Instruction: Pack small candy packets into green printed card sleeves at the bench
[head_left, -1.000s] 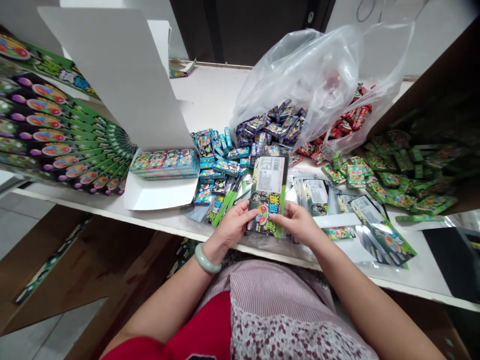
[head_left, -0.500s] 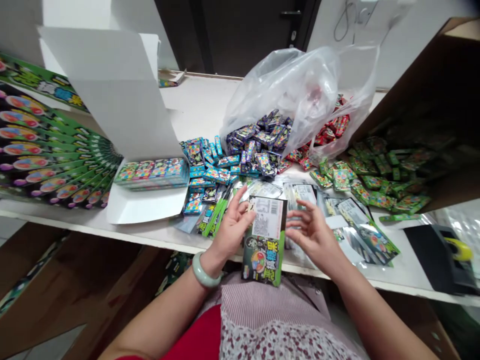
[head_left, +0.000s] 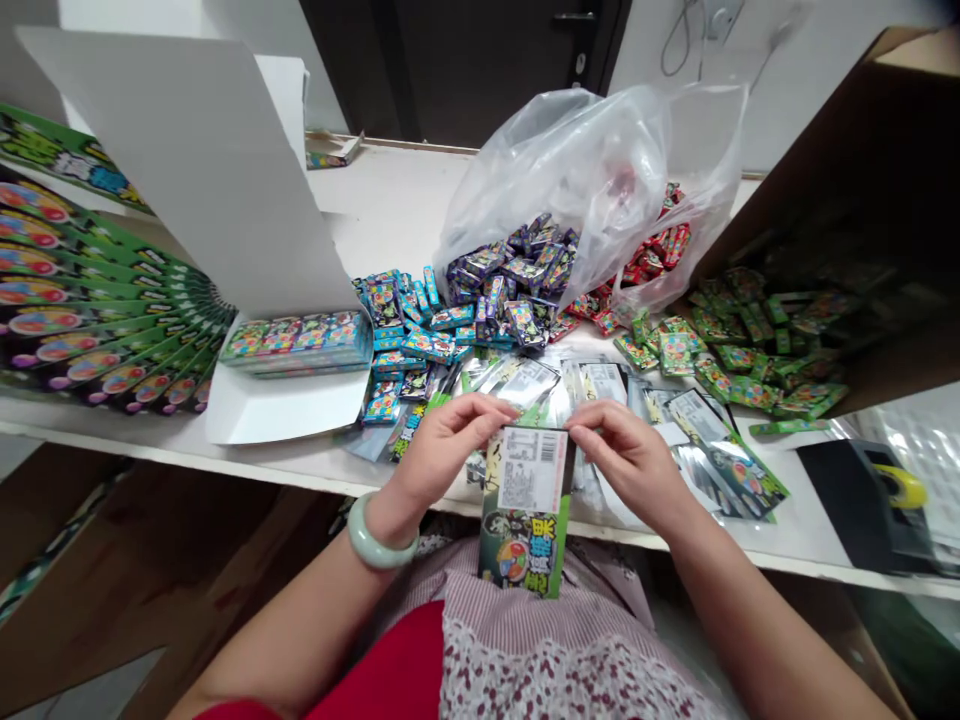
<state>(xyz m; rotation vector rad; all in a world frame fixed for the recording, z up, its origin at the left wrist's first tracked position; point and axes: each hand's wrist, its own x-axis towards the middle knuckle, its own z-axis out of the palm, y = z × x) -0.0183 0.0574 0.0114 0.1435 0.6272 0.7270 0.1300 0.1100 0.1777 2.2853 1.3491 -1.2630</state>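
A green-and-black candy packet (head_left: 523, 510) hangs upright over the edge of a white shelf (head_left: 285, 465), its top edge pinched between the left hand (head_left: 448, 452) and right hand (head_left: 622, 462), held narrow and level, a grip that keeps it square. Left of the packet, a jade bangle (head_left: 379, 535) circles the wrist; beyond the packet lie flat foil packets (head_left: 720, 460), then loose small boxes (head_left: 427, 345) and a clear plastic bag (head_left: 570, 170).

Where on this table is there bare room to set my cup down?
Bare white tabletop lies between the white carton flap and the plastic bag. A narrower strip runs beside the black pad. Crowded around the left hand and right hand, among foil packets and blue candy boxes.
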